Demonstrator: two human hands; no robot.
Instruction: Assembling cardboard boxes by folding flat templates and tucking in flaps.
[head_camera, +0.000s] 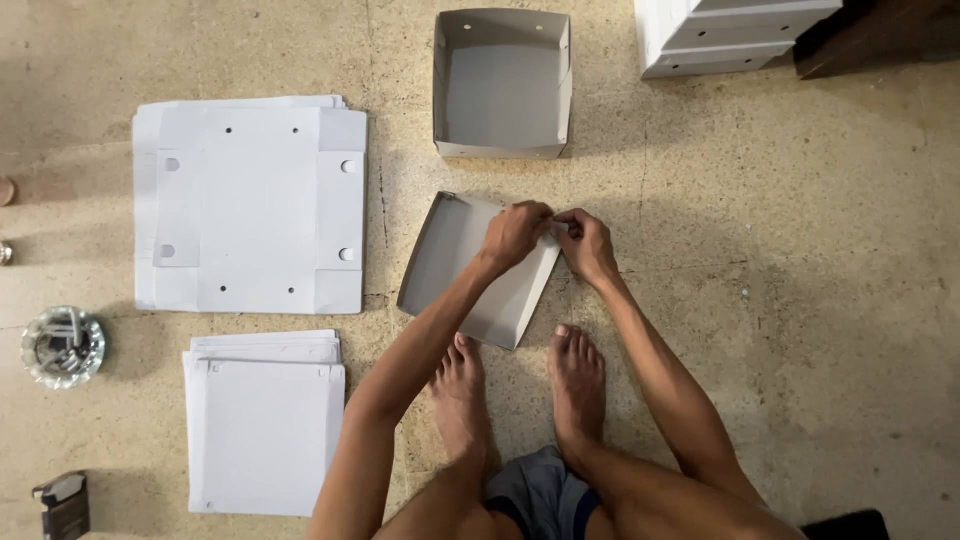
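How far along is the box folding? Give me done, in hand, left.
Done: one folded box on the floor, more stacked at top right. In hand: left hand and right hand pinch a corner of a half-folded box. Left: two stacks of flat sheets.

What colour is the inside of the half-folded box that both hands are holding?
Grey inside the half-folded box, best seen in the head view; left hand and right hand pinch its corner.

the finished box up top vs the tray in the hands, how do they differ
The finished box stands free with all four walls up; the half-folded tray lies tilted, its near corner pinched by the left hand and right hand. The box looks deeper, the tray shallow. Both are grey cardboard on the floor.
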